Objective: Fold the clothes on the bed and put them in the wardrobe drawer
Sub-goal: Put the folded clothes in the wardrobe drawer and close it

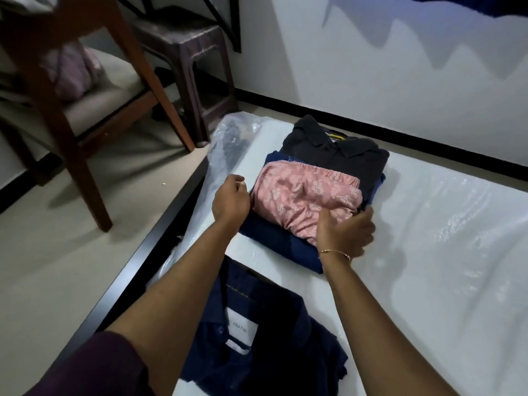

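Stack of folded clothes sat on the bed, near its left edge, on plastic-wrapped mattress: dark grey polo at the far end, navy garment underneath, pink patterned piece on top. Left hand was at the stack's left side, fingers loosely curled, touching or just beside the pink piece; couldn't tell if it pinched any fabric. Right hand lay on the near-right corner of the pink piece w/ fingers spread over the stack's right edge, pressing rather than gripping, as far as visible. A navy shirt w/ white label lay apart, nearer the person, only partly folded by the look of it. Wardrobe drawer not in view.

Judgement: hands looked set to square up or lift the stack. Risks from here:
- plastic cover is slick, so stack could slide toward the bed's left edge and drop to the floor.
- lifting from sides only, w/o a hand under the navy layer, could let the pink top piece slip off or unfold.
- polo sits offset from the rest, so it may get left behind or drag open.
- navy shirt still needs doing; easy to forget.
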Action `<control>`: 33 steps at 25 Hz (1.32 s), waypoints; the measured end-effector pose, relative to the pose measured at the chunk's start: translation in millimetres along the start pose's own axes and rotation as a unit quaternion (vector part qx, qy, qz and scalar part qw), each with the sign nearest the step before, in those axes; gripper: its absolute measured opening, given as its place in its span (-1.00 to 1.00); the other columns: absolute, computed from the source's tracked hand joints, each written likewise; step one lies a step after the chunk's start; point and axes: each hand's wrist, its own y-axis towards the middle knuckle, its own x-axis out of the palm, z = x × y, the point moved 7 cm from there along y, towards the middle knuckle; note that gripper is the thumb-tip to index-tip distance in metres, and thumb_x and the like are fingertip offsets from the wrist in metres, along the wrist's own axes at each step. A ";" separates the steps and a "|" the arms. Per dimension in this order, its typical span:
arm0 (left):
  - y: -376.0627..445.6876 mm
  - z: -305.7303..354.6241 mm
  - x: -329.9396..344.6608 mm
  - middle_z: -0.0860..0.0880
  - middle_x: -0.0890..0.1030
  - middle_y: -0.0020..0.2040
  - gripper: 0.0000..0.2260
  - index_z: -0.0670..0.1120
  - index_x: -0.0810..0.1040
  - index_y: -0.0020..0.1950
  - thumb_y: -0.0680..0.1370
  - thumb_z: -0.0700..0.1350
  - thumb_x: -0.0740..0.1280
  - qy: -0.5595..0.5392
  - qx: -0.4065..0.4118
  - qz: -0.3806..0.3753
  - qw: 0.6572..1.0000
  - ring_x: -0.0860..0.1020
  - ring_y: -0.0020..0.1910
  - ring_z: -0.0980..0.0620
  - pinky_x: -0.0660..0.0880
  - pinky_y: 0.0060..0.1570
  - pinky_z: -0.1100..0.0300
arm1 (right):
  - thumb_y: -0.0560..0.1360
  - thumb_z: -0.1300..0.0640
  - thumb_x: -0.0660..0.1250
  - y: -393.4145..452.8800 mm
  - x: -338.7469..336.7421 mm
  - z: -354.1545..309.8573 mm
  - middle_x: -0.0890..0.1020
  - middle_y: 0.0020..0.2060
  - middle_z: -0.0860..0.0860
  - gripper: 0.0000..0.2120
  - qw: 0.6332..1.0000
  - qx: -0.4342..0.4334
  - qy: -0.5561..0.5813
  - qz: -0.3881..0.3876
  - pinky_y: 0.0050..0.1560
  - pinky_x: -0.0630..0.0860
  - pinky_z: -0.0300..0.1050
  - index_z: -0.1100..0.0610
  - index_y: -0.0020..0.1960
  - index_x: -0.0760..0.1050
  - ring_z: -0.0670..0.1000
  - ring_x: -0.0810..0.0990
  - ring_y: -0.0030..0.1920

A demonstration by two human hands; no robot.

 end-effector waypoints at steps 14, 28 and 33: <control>-272.2 100.0 -247.5 -0.05 0.66 -0.08 -0.72 -0.15 0.63 -0.11 0.47 -0.16 0.12 0.210 0.356 0.266 0.871 0.65 -0.08 -0.08 0.49 0.09 -0.15 | 0.19 0.33 0.40 -276.8 -114.5 -158.8 0.38 0.20 0.17 -0.32 0.772 -0.626 -0.034 -0.100 -0.12 0.50 0.08 0.19 0.28 0.32 0.19 0.51 0.09; -686.4 -105.5 -552.0 -0.09 0.67 -0.01 -0.66 -0.19 0.64 0.02 0.43 -0.16 0.13 0.356 -0.018 0.603 0.714 0.63 0.07 -0.06 0.48 0.12 -0.11 | 0.44 0.11 0.11 -798.3 -279.1 -98.0 0.36 0.23 0.06 -0.59 0.456 -0.729 0.280 -0.428 0.04 0.38 0.01 0.12 0.28 0.29 0.04 0.37 0.20; -838.9 -213.9 -546.8 -0.11 0.67 -0.02 -0.66 -0.22 0.64 0.01 0.43 -0.17 0.12 0.369 -0.226 0.637 0.637 0.63 0.04 -0.08 0.48 0.13 -0.10 | 0.42 0.06 0.13 -919.1 -344.1 22.9 0.55 0.15 0.19 -0.60 0.274 -0.740 0.262 -0.555 -0.01 0.48 0.04 0.13 0.23 0.35 0.05 0.38 0.18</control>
